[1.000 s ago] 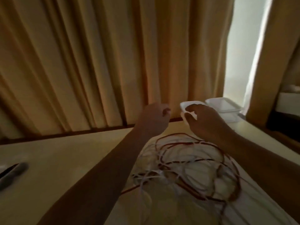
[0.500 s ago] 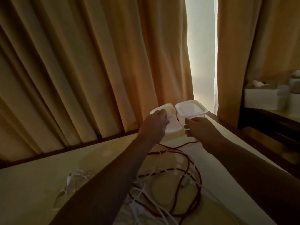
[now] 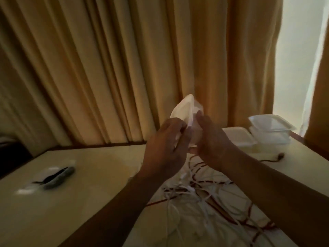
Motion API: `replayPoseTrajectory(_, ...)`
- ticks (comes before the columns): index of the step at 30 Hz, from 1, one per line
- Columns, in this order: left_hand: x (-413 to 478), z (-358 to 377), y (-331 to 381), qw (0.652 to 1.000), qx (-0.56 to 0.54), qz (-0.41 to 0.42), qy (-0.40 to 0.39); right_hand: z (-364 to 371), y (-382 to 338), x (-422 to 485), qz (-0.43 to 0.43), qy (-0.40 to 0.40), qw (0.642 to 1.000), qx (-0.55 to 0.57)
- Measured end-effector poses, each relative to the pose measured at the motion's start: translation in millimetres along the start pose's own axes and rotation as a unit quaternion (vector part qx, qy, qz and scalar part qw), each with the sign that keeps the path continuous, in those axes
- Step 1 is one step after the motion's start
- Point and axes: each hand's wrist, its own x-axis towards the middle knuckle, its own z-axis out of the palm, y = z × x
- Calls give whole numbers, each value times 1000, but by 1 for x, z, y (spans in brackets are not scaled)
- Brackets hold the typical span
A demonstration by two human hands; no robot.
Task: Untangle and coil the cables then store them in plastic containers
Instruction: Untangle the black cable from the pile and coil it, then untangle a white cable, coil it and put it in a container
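Observation:
A white plastic container with its lid is held up on edge above the table, between both hands. My left hand grips its lid side and my right hand grips the clear tub side. Below my forearms lies a tangle of red and white cables on the table. More plastic containers stand at the back right: a lidded one and a stack with an open tub on top.
The cream table runs to a dark wooden edge under tan curtains. A dark object on a clear wrapper lies at the left. A dark cable end lies near the stack. Bright window gap at right.
Both hands have lifted one container off the table and tipped it on edge. The camera view has swung left, bringing the dark object at the left back into view.

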Motion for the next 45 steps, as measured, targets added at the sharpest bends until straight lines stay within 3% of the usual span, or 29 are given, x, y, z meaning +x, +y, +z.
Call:
replayPoseTrajectory(2, -8, -31, -10, 992, -74, -89, 55, 19, 11, 4, 13, -44, 999, 21)
replayPoseTrajectory(4, -21, -70, -33, 961, -117, -201, 148, 51, 24, 5, 33, -111, 993, 8)
replayPoseTrajectory(6, -41, -103, -59, 902, -210, -308, 219, 81, 43, 10, 11, -140, 989, -40)
replayPoseTrajectory(8, -66, -130, -81, 818, -325, -410, 241, 119, 64, 9, 11, -137, 984, -114)
replayPoseTrajectory(10, -90, -151, -95, 767, -371, -459, 252, 153, 92, 10, 69, -95, 984, -132)
replayPoseTrajectory(11, -100, -159, -101, 760, -371, -466, 262, 169, 105, 10, 88, -56, 982, -158)
replayPoseTrajectory(14, -123, -184, -121, 755, -344, -477, 290, 204, 141, 21, 29, -12, 945, -326)
replayPoseTrajectory(18, -145, -211, -153, 744, -329, -495, 304, 230, 164, 35, 12, -26, 913, -407)
replayPoseTrajectory(21, -160, -226, -179, 727, -332, -516, 308, 238, 181, 51, 22, -47, 848, -528)
replayPoseTrajectory(24, -170, -245, -201, 706, -302, -533, 356, 243, 199, 73, 51, -30, 862, -503)
replayPoseTrajectory(27, -180, -267, -222, 701, -263, -523, 407, 250, 213, 88, 89, 17, 817, -570)
replayPoseTrajectory(32, -192, -293, -269, 706, -169, -525, 443, 258, 237, 100, 92, 17, 810, -579)
replayPoseTrajectory(36, -191, -307, -313, 691, -129, -542, 461, 266, 248, 111, 99, 23, 809, -578)
replayPoseTrajectory(40, -194, -315, -356, 686, -108, -577, 429, 268, 260, 119, 84, 20, 818, -569)
replayPoseTrajectory(45, -185, -314, -384, 641, -186, -620, 413, 263, 263, 118, 94, -8, 828, -553)
